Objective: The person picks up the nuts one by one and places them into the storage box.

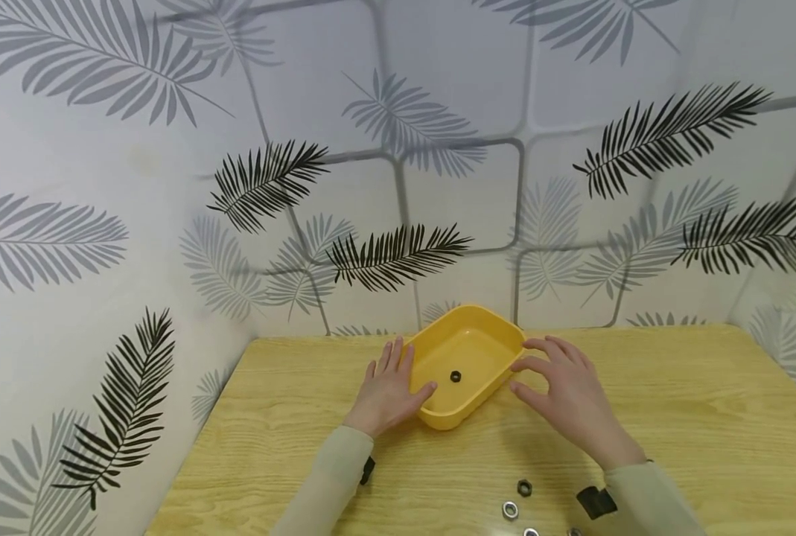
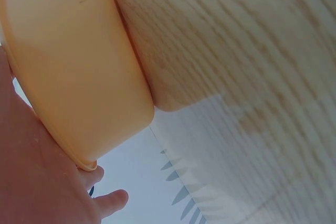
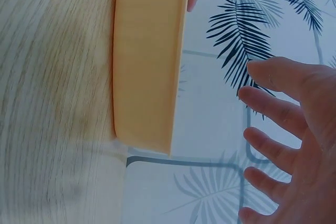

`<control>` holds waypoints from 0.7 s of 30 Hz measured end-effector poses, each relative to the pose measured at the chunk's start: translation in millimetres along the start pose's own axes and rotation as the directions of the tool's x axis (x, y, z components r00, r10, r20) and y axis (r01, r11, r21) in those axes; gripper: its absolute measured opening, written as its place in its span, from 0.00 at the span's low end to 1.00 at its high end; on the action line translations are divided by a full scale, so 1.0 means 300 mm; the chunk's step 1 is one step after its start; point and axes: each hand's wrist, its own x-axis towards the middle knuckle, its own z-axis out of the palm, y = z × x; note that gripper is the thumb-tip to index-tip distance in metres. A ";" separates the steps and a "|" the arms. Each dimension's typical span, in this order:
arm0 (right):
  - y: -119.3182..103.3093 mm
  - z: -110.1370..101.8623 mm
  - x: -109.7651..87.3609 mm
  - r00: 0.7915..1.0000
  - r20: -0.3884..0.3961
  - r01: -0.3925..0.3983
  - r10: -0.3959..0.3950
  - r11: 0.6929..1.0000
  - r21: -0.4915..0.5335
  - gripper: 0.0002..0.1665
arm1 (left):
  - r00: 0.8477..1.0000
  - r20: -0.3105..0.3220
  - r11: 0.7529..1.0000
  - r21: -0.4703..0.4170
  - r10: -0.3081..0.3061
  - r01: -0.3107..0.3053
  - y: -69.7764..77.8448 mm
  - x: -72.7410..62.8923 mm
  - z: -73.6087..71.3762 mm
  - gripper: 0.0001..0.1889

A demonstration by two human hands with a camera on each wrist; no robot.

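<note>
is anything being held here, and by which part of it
No clear hold shows: the left hand rests on the left rim of the yellow tray; the right hand is apart from it and holds nothing.

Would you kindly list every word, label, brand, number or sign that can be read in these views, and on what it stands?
There are none to read.
The yellow tray shows no lettering, only a small dark mark.
The wall bears leaf patterns, not writing.
The nuts are too small to tell.
</note>
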 end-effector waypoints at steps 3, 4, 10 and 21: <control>-0.001 -0.015 -0.015 1.000 -0.011 -0.009 0.009 1.000 0.005 0.13 | 1.000 0.004 1.000 0.001 -0.003 0.003 -0.001 0.001 0.002 0.46; -0.002 -0.021 -0.020 1.000 -0.012 -0.012 0.012 1.000 0.007 0.13 | 1.000 0.006 1.000 0.001 -0.004 0.004 -0.001 0.000 0.002 0.46; -0.008 -0.049 -0.047 1.000 -0.022 -0.006 0.006 1.000 0.004 0.13 | 1.000 0.002 1.000 0.003 -0.004 0.004 -0.004 -0.004 0.002 0.46; -0.017 -0.095 -0.129 0.997 -0.072 0.024 -0.023 1.000 0.004 0.12 | 1.000 0.005 1.000 -0.003 0.003 -0.003 -0.001 -0.003 0.001 0.46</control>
